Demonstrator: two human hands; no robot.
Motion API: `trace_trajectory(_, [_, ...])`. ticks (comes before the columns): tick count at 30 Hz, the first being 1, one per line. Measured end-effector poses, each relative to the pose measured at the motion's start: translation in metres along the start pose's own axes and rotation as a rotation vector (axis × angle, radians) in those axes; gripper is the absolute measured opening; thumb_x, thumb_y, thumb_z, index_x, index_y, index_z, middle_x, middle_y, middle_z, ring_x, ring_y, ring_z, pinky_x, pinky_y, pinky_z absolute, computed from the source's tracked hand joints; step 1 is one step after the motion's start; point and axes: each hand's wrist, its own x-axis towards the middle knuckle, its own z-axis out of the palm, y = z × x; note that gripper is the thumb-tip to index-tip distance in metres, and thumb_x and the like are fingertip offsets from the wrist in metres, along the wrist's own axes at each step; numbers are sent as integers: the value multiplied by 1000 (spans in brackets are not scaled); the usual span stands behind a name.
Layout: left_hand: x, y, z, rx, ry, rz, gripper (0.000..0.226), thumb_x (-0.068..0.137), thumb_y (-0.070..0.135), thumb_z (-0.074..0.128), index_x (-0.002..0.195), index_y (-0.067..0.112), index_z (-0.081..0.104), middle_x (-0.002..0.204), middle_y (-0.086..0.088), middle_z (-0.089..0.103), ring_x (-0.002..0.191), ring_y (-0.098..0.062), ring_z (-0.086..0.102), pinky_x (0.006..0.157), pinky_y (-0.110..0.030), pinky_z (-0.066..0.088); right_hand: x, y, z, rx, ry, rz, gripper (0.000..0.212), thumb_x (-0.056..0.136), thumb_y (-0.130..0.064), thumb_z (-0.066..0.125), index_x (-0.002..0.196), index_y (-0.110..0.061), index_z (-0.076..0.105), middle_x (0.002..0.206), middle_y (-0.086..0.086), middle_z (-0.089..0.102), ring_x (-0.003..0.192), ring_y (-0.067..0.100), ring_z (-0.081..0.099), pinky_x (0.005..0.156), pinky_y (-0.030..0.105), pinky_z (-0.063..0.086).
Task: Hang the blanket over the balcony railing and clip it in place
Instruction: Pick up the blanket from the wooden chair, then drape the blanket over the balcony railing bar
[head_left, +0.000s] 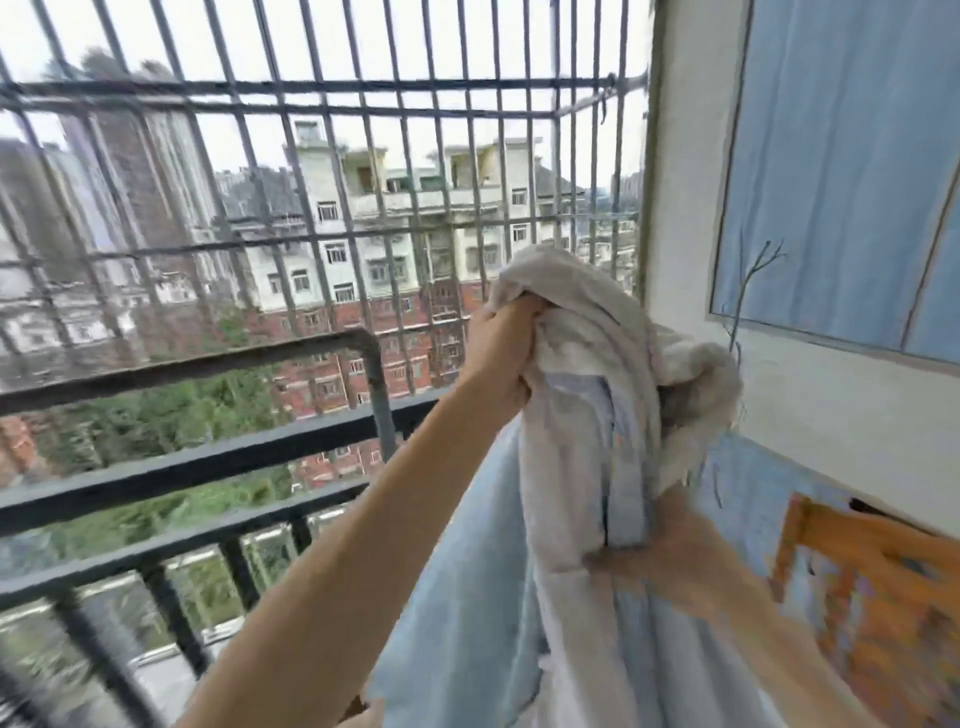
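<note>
A pale blue and white blanket (587, 415) is bunched up and lifted in front of me, its lower part hanging down out of view. My left hand (501, 358) grips the bunched top of the blanket, arm stretched forward. My right hand (670, 556) is blurred and half hidden under the folds, closed on the blanket lower down at the right. The dark balcony railing (197, 467) runs across the left, below and to the left of the blanket. No clip is in view.
A grey security grille (332, 109) of metal bars encloses the balcony above the railing. A white wall (810, 395) with a blue-curtained window (841, 166) stands at the right. An orange wooden piece (883, 587) sits at the lower right. Buildings and trees lie beyond.
</note>
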Motion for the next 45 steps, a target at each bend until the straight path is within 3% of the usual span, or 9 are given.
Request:
trace_trajectory(2, [6, 16, -3, 37, -33, -3, 18, 90, 10, 59, 74, 14, 67, 68, -3, 69, 66, -18, 67, 65, -30, 57, 12, 7, 35, -32, 229, 44, 57, 46, -54, 84, 85, -19, 61, 86, -6, 70, 96, 32, 67, 73, 36, 52])
trace_trajectory(6, [39, 49, -40, 41, 21, 66, 19, 80, 20, 66, 91, 7, 72, 93, -15, 73, 91, -31, 70, 86, -46, 58, 70, -14, 38, -296, 445, -45, 64, 72, -52, 63, 108, 0, 57, 100, 29, 68, 94, 46, 63, 67, 43, 48])
trace_trajectory(15, [91, 164, -161, 13, 48, 301, 18, 93, 11, 58, 109, 2, 62, 94, -14, 71, 81, -22, 68, 76, -38, 58, 198, -191, 2, -438, 847, -360, 47, 75, -36, 44, 109, -3, 47, 86, 23, 63, 81, 43, 61, 65, 38, 42])
trace_trajectory(24, [108, 274, -296, -52, 61, 428, 35, 94, 14, 60, 128, 5, 57, 119, -18, 68, 106, -31, 69, 85, -49, 57, 280, -405, 56, -590, 949, -698, 33, 90, -19, 49, 119, -4, 48, 106, 23, 62, 99, 40, 58, 75, 45, 45])
trace_trajectory(32, [55, 305, -451, 45, 344, 490, 31, 99, 33, 52, 123, 16, 61, 114, -4, 72, 98, -17, 71, 75, -37, 61, 279, -503, 214, -436, 625, -1012, 28, 88, -22, 52, 114, -14, 48, 92, 4, 62, 80, 22, 57, 63, 31, 37])
trace_trajectory(35, [26, 280, -514, 114, 510, 282, 21, 100, 38, 49, 99, 22, 63, 86, 3, 74, 63, -7, 71, 46, -24, 56, 268, -488, 283, -437, 365, -996, 42, 81, -28, 64, 118, -18, 48, 90, 2, 66, 75, 21, 60, 64, 33, 50])
trace_trajectory(38, [0, 243, -568, 295, 558, 15, 13, 101, 23, 47, 99, 18, 59, 94, -7, 64, 59, -11, 68, 43, -26, 55, 256, -455, 329, -540, 57, -924, 64, 72, -35, 76, 128, -18, 48, 94, 5, 69, 78, 21, 65, 69, 35, 57])
trace_trajectory(41, [-22, 213, -588, 592, 539, -207, 17, 100, 20, 51, 110, 7, 56, 85, -9, 62, 61, -18, 63, 44, -26, 53, 232, -421, 349, -675, -215, -874, 39, 74, -44, 71, 102, -22, 55, 80, -5, 64, 69, 13, 62, 66, 32, 56])
trace_trajectory(45, [-35, 218, -577, 979, 742, -279, 31, 97, 29, 57, 82, 1, 59, 74, -13, 60, 59, -21, 57, 38, -23, 45, 220, -401, 349, -717, -199, -920, 35, 82, -39, 64, 111, -22, 52, 86, -7, 63, 75, 15, 62, 71, 34, 53])
